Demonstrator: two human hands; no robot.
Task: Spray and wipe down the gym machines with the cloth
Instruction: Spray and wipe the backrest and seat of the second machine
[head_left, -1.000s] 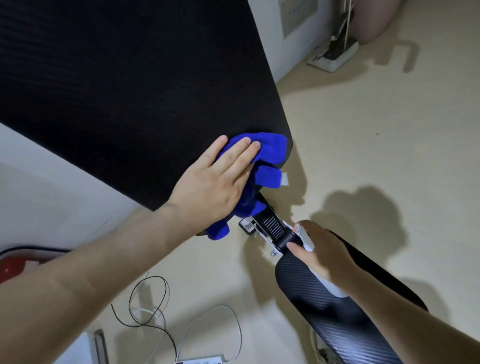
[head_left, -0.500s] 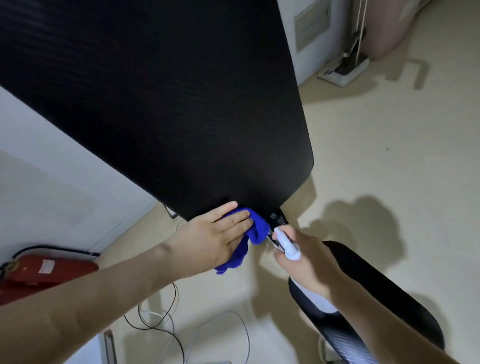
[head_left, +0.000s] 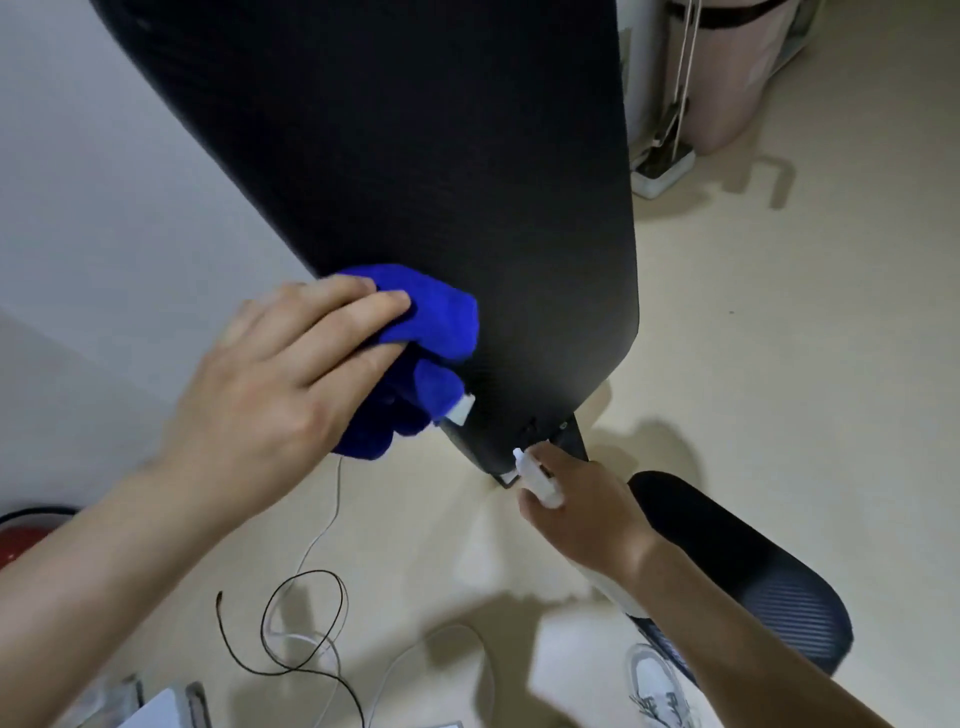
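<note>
A long black padded backrest (head_left: 441, 171) of a gym bench slants from the top of the view down to its narrow lower end near the middle. My left hand (head_left: 275, 384) presses a bunched blue cloth (head_left: 426, 348) against the pad's left edge, close to the bottom. My right hand (head_left: 576, 504) sits just below the pad's lower end and grips a small white spray bottle (head_left: 537, 480), nozzle pointing up toward the pad. The black seat pad (head_left: 748, 566) lies under my right forearm.
Cables (head_left: 301, 629) coil on the beige floor below my hands. A red fire extinguisher (head_left: 21, 540) lies at the left edge. A white stand base (head_left: 662, 171) and a pink bin (head_left: 727, 83) are at the top right. A white shoe (head_left: 657, 686) shows at the bottom.
My left hand and the cloth have slid from the pad's bottom corner up along its left edge. The view has shifted and come closer. The right hand keeps the bottle below the pad.
</note>
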